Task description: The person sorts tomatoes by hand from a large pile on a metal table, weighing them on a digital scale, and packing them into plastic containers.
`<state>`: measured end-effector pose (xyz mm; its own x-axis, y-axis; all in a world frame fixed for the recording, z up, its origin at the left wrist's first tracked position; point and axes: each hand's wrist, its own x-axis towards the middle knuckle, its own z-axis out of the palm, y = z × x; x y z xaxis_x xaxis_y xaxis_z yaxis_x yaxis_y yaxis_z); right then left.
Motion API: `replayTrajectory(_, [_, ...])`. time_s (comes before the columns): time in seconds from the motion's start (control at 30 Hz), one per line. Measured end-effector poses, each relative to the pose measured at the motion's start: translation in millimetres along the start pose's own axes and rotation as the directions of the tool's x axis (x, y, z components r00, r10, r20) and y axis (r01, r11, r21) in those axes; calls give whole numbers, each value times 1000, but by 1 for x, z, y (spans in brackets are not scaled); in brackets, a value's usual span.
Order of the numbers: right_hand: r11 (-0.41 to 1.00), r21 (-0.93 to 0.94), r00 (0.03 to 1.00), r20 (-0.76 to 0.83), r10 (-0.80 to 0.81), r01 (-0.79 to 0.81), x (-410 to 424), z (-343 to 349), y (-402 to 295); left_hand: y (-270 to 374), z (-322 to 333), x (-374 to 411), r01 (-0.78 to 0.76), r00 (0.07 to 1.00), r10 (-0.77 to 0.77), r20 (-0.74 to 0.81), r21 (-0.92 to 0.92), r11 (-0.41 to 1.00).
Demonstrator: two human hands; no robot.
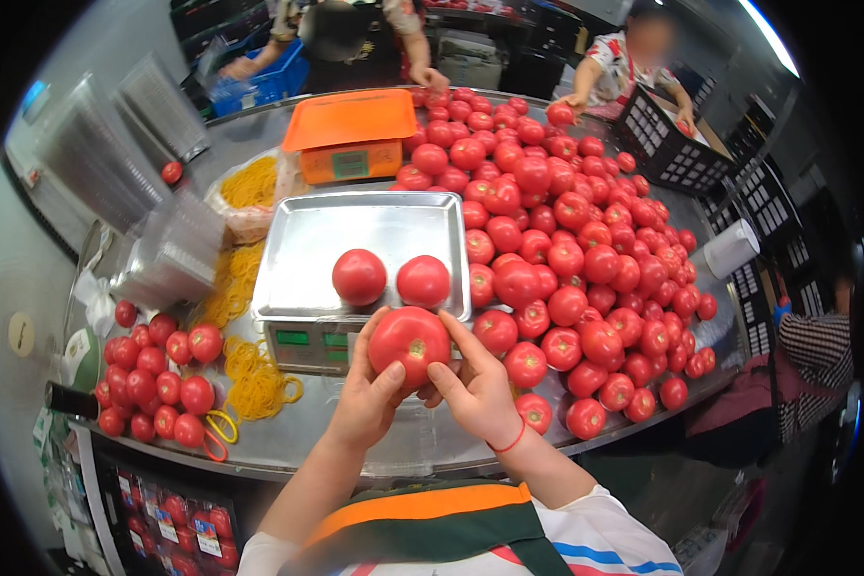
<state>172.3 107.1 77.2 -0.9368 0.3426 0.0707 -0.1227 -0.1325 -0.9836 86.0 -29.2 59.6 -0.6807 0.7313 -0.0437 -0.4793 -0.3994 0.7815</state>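
Note:
Between both palms I hold a large red tomato (407, 344), its stem scar facing up towards me. My left hand (374, 396) grips it from the left and my right hand (475, 389) from the right, with the thumbs on its near side. Just beyond it, two tomatoes, one on the left (359, 277) and one on the right (423, 281), rest on the steel pan (363, 219) of a digital scale. The scale's green display (291, 338) is partly lit; my hands cover some of its front panel.
A large tomato heap (576, 237) covers the right side of the steel table (403, 450). Left are a smaller tomato pile (147, 381), yellow rubber bands (255, 381), scissors (219, 432) and clear plastic trays (173, 252). An orange scale (351, 133) stands behind. Co-workers handle tomatoes and a black crate (669, 144).

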Motion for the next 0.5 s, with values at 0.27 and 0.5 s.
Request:
replayTrajectory(0.27, [965, -259, 966, 256, 39, 30, -12, 19, 24, 33, -94, -36, -72, 951, 31, -306, -125, 990])
replayTrajectory(0.5, [918, -320, 922, 225, 314, -234, -35, -8, 46, 157, -265, -71, 196, 539, 828, -155, 979, 56])
